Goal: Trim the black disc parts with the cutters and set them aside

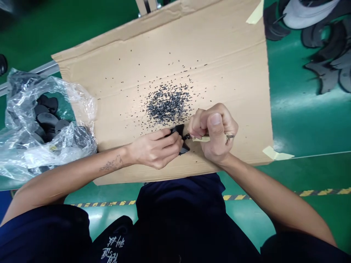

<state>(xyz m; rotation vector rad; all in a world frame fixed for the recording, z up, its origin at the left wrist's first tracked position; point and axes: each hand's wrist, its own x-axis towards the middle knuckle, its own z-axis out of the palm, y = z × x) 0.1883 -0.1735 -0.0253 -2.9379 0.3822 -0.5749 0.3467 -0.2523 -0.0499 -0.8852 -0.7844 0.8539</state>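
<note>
My left hand (156,149) is closed around a small black plastic part (178,130), pinning it against a sheet of brown cardboard (219,58). My right hand (215,132) is a fist around a thin tool with a pale handle (201,138); the tool's dark tip (187,136) touches the black part. Just beyond both hands lies a heap of small dark shavings (168,104), with stray bits scattered over the cardboard.
A crumpled clear plastic bag (41,124) holding several black oval parts sits at the left on the green table (301,120). Dark flat pieces (326,51) lie at the far right. Tape (275,154) fixes the cardboard's corners. My dark-clothed lap fills the bottom.
</note>
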